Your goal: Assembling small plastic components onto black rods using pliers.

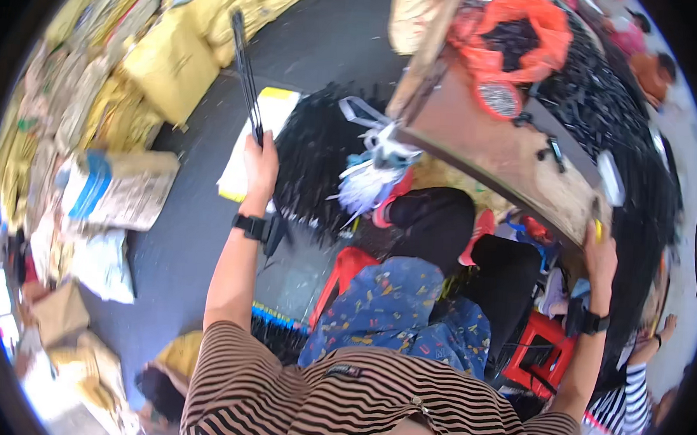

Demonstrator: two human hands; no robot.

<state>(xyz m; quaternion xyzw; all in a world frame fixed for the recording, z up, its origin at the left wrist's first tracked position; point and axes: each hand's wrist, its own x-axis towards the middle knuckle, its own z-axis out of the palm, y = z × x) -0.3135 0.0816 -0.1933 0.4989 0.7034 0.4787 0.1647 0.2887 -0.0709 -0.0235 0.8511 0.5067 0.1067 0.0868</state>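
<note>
My left hand is raised at the left, closed round the lower end of a bunch of long, thin black strips. The bunch points up and away, over a white sheet with yellow edges. At the right, my right hand is closed on a small tool with a yellow handle. Its dark tip shows above my fingers, beside the end of the wooden table; blur hides its exact kind. A large heap of black strips lies on the floor to the right of my left hand.
A red plastic bag of black pieces and a red-rimmed round container stand on the table's far side. White ties hang at its left corner. Yellow sacks line the left. Other people sit at the right.
</note>
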